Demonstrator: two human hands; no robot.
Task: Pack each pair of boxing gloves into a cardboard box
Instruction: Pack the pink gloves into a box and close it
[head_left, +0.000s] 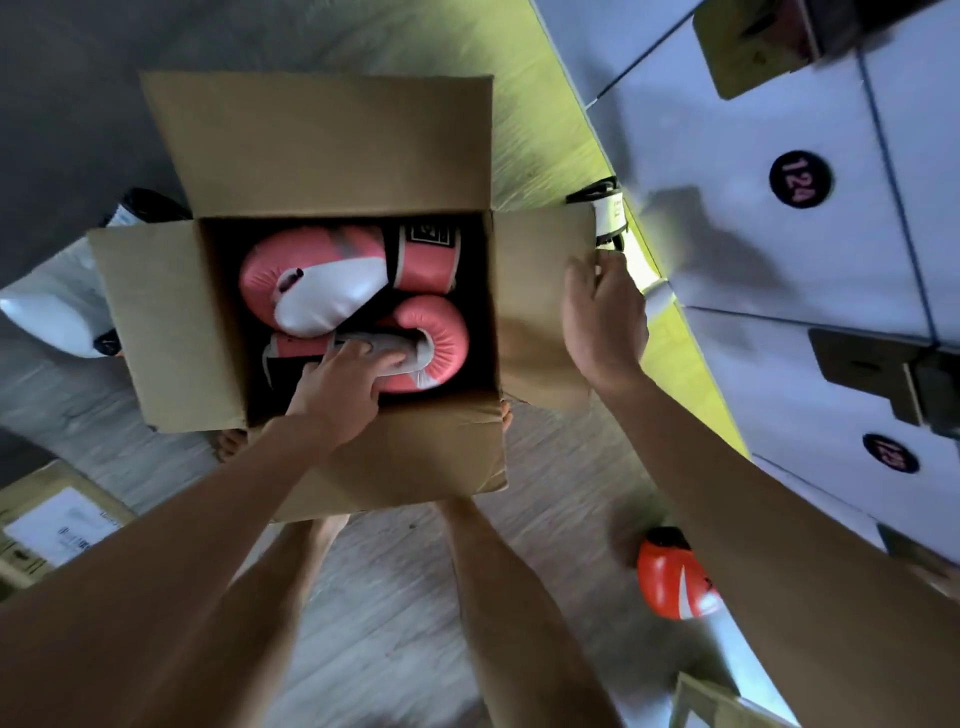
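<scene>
Head: left hand (343, 387) grips pink glove (441, 338) in box (322, 145); right hand (602, 317) holds flap (535, 270); locker (753, 249) "124"

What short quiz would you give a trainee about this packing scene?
1. True or false: the left hand grips a pink glove inside the box.
2. The right hand holds: A) a flap of the box, B) a tape roll, C) a knife.
3. Fill in: the loose glove on the floor is ____ and white.

Key: 1 true; 2 A; 3 orange.
</scene>
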